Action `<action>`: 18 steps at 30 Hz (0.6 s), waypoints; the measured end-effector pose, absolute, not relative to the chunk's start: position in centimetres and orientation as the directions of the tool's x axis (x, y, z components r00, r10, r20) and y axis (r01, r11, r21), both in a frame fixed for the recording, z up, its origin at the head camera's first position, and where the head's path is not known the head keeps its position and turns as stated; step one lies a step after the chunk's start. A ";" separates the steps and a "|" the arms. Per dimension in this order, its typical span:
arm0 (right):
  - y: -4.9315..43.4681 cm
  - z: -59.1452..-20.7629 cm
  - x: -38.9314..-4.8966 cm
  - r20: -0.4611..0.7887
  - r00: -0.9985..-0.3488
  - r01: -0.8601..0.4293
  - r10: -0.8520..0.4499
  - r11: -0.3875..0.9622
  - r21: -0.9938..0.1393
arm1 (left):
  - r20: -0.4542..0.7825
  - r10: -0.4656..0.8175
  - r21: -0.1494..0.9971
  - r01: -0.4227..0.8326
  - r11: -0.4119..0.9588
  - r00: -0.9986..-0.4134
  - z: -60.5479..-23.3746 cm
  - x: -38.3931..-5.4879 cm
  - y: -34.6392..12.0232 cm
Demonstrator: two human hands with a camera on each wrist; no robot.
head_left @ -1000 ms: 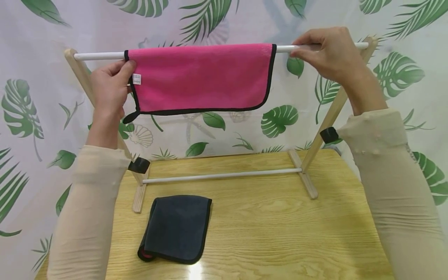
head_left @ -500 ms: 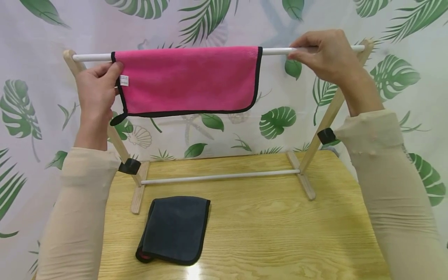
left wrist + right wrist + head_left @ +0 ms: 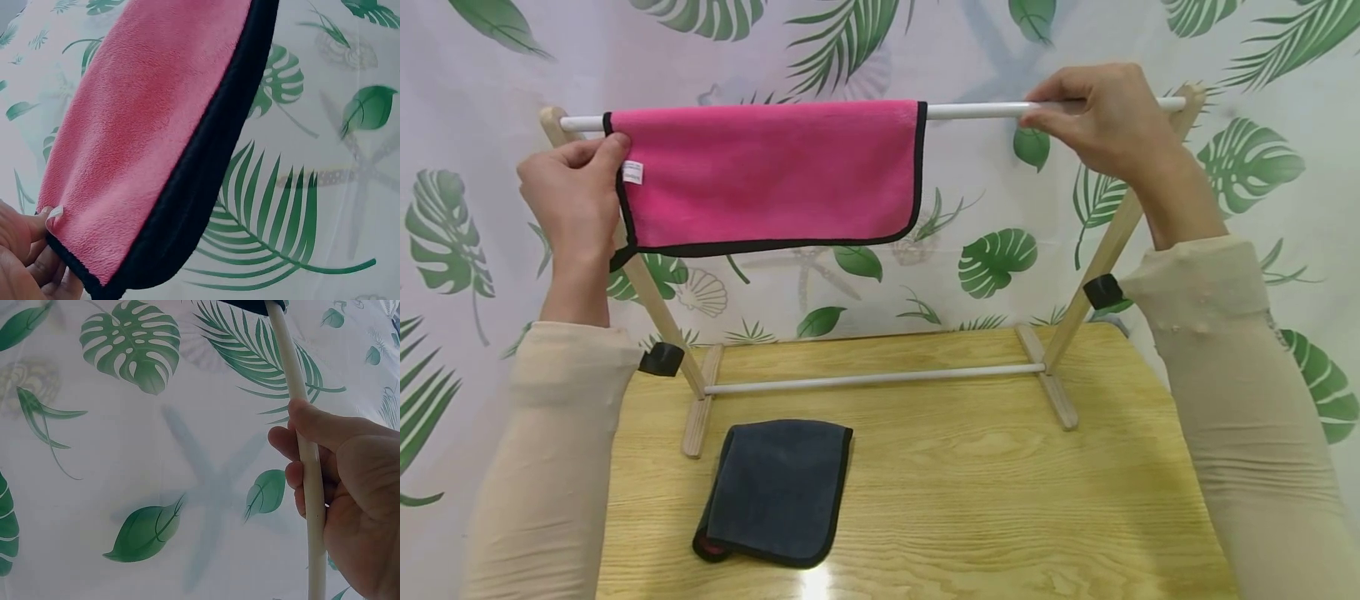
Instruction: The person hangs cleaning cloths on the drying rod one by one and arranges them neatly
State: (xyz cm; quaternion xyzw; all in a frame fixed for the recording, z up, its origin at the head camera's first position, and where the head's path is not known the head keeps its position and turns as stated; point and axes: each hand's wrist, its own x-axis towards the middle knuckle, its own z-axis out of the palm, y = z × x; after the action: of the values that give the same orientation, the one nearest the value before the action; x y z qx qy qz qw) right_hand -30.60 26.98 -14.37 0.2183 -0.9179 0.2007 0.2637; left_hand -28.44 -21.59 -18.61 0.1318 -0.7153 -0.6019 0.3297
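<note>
A pink towel [image 3: 767, 171] with black edging and a small white tag hangs folded over the white top bar [image 3: 977, 111] of a wooden rack, toward its left end. My left hand [image 3: 576, 187] pinches the towel's left edge just below the bar, thumb in front beside the tag. In the left wrist view the pink cloth [image 3: 150, 112] slopes away from the fingertips. With thumb and fingers, my right hand [image 3: 1105, 121] grips the bar to the right of the towel. The right wrist view shows those fingers curled around the bar [image 3: 310, 481].
A folded dark grey towel [image 3: 778, 492] with black edging lies on the wooden table [image 3: 985, 500], in front of the rack's lower white bar [image 3: 872, 379]. Slanted wooden legs [image 3: 1063, 321] hold the rack up. Behind it hangs a leaf-patterned curtain [image 3: 865, 308].
The pink towel has slid left along the top bar, with my left hand moving left at its edge. My right hand stays on the bar, and the grey towel has not moved.
</note>
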 end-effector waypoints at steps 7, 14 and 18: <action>27.0 -14.3 -30.6 0.567 -0.774 -0.499 -0.281 0.823 -0.273 | 0.340 -0.639 0.940 0.238 0.244 -0.690 -18.7 -28.4 -22.4; 27.0 -14.3 -30.6 0.560 -0.781 -0.492 -0.276 0.824 -0.280 | 0.369 -0.662 0.929 0.281 0.241 -0.653 -18.9 -28.2 -23.4; 27.0 -14.3 -30.6 0.556 -0.786 -0.489 -0.272 0.824 -0.287 | 0.368 -0.671 0.929 0.280 0.242 -0.644 -18.8 -27.8 -23.7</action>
State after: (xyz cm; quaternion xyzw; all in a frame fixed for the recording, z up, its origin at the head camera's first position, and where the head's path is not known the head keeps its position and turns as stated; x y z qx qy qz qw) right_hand -30.56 27.01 -14.30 0.2066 -0.9205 0.2132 0.2541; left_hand -27.81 -23.66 -18.82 0.1436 -0.6808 -0.5987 0.3968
